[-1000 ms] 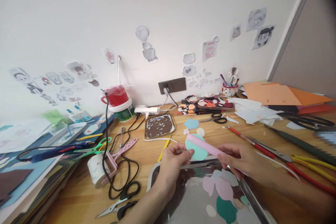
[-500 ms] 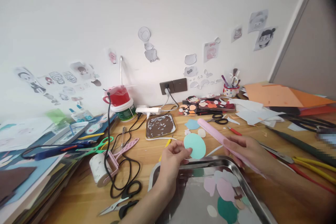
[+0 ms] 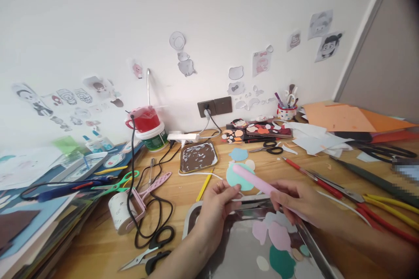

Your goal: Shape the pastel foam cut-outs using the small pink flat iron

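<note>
My left hand (image 3: 218, 205) pinches the lower edge of a flat, round mint-green cutout (image 3: 233, 179) between thumb and fingers. Wrapped in my right hand (image 3: 296, 200) is a long pink stick-shaped tool (image 3: 255, 179) with a rounded tip; its exact kind I cannot tell. The tool's tip overlaps the cutout in view; whether they touch is unclear. Below both hands is a metal tray (image 3: 310, 242) holding several pastel and green cutouts, among them a dark green piece (image 3: 282, 261) and a pink piece (image 3: 279, 235).
Black-handled scissors (image 3: 153, 248) and looped black cable (image 3: 172, 209) lie left of the tray. A small brown-and-white dish (image 3: 199, 157), a yellow stick (image 3: 205, 185) and a blue cutout (image 3: 238, 154) lie beyond it. Red-handled pliers (image 3: 376, 216) are at right, near a dark green tool (image 3: 366, 178).
The pink tool has swung left and lower, so its tip now lies over the mint-green cutout. My right hand has shifted slightly left, and the cutout appears more tilted.
</note>
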The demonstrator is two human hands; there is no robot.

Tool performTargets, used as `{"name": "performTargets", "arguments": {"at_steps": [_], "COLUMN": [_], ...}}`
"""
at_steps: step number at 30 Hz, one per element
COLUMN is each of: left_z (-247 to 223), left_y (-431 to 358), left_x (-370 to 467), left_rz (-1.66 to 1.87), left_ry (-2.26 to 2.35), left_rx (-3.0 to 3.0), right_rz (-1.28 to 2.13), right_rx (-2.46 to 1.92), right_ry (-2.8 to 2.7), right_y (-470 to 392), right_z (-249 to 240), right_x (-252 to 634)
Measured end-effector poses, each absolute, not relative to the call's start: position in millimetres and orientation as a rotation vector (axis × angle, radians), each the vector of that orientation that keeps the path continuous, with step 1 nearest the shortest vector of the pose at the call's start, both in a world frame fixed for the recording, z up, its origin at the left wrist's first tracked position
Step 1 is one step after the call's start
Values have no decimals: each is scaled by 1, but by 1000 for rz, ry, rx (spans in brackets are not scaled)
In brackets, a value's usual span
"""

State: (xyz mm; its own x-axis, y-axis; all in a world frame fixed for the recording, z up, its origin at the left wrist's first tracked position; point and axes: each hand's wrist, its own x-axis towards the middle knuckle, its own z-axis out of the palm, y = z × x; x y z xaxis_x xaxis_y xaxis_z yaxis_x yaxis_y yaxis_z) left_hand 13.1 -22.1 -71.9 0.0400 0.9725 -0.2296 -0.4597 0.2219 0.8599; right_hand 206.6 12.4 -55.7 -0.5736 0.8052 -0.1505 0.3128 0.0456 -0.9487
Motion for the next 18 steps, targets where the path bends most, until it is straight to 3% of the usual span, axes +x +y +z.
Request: {"name": "performTargets", "arguments": {"at_steps": [18], "left_z": [-65], "left_y": [-21], "left_x": [10], "left_rz": [1204], "left_ry": [1128], "left_rx": [792], "right_rz": [1455], "right_rx": [-1220], "right_ry": [-1736], "right_y": [17], "right_z": [-48], "right_x": [208]}}
